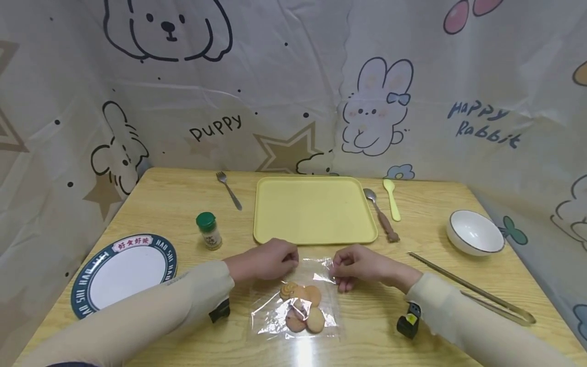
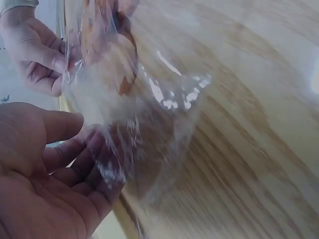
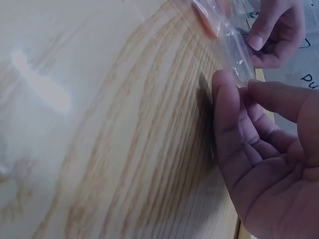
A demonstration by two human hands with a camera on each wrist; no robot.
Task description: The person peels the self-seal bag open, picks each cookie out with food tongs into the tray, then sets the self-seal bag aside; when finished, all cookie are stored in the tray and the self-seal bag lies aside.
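Note:
A clear plastic bag (image 1: 268,318) lies on the wooden table in front of the person, with several round cookies (image 1: 315,320) inside it. At its far left corner the left hand (image 1: 274,259) holds the film; in the left wrist view the fingers (image 2: 94,159) lie behind the film and the thumb bends toward it. The right hand (image 1: 364,266) pinches the opposite far corner between thumb and index finger, as the right wrist view shows at the fingertips (image 3: 226,82). Between the two hands stretches the bag's far edge.
Beyond the bag lies a yellow tray (image 1: 314,211), flanked by a fork (image 1: 229,191), a brown-handled spoon (image 1: 382,216) and a yellow spoon (image 1: 392,200). A green-capped shaker (image 1: 209,232) and a plate (image 1: 128,275) stand left; a white bowl (image 1: 475,233) and metal tongs (image 1: 477,288) are right.

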